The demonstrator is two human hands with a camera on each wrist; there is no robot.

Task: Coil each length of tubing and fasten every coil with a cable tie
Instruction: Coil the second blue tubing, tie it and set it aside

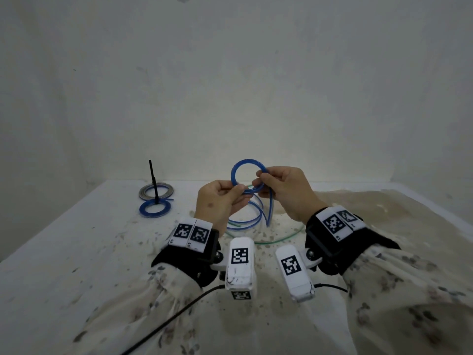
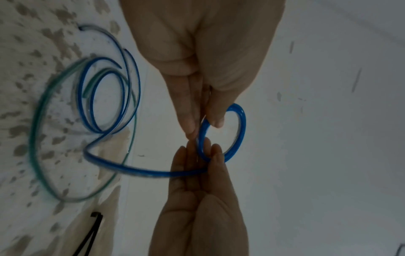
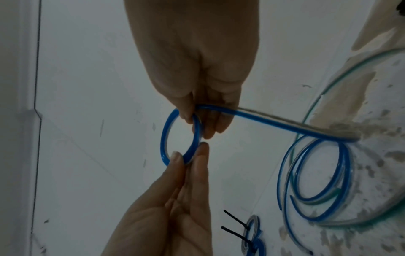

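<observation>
The left hand [image 1: 217,198] pinched the lower left side of a small blue tubing loop [image 1: 247,179] between thumb and fingertips, and the right hand [image 1: 284,188] gripped the loop's right side with curled fingers. The loop was held upright in the air above the middle of the surface [image 1: 76,239]. From it the rest of the blue tubing [image 1: 256,213] trailed down to loose turns lying on the surface, with green tubing [image 1: 281,239] curving around them. Toward the far left corner lay a grey coil [image 1: 156,192] and a blue coil [image 1: 154,208], each tied, with a black cable tie tail [image 1: 153,180] standing up.
</observation>
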